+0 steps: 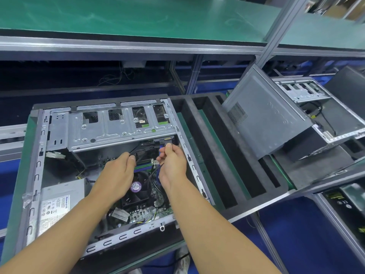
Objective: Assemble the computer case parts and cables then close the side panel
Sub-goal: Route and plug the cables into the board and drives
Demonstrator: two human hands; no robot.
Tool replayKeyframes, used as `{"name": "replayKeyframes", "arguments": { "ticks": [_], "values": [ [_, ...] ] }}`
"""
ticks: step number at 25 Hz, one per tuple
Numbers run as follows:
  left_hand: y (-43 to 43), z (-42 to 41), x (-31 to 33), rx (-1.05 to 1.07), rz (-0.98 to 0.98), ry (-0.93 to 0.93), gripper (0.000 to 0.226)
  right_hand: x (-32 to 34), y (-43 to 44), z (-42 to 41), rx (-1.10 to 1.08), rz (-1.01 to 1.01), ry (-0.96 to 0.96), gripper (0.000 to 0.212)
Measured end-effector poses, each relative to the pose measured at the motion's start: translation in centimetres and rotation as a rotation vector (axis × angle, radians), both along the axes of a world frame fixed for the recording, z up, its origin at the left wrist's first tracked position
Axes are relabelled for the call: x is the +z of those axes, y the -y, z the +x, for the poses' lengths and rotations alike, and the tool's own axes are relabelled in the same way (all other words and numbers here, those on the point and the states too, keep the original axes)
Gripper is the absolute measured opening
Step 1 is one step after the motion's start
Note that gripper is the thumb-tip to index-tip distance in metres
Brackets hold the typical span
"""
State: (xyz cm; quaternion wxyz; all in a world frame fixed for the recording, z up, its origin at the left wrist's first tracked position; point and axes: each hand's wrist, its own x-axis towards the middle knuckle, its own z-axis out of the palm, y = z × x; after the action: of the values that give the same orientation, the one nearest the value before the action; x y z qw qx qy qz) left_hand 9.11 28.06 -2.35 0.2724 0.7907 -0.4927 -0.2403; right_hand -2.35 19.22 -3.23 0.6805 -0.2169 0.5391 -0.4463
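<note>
Left hand [118, 173] fingers [131, 158] pinch black cable [135, 150]; right hand [172, 165] fingers pinch blue cable [160, 150].

a green-matted upper shelf [138, 18] is running across the top, edged by a grey aluminium rail [118, 45]. a slanted aluminium post [276, 32] is rising at right. loose wires [118, 76] are hanging in the dark bay beneath the shelf. a blue lower surface [296, 234] is showing below the tabletop [256, 207] edge.

green pallet [16, 184] carries open computer case [57, 125]
</note>
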Motion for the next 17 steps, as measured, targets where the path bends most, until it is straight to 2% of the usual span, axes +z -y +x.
{"name": "replayKeyframes", "arguments": {
  "ticks": [17],
  "values": [
    [0.07, 0.11, 0.01, -0.006, 0.007, 0.001, 0.038, 0.39, 0.33, 0.24, -0.048, -0.026, 0.001, 0.017]
  ]
}}
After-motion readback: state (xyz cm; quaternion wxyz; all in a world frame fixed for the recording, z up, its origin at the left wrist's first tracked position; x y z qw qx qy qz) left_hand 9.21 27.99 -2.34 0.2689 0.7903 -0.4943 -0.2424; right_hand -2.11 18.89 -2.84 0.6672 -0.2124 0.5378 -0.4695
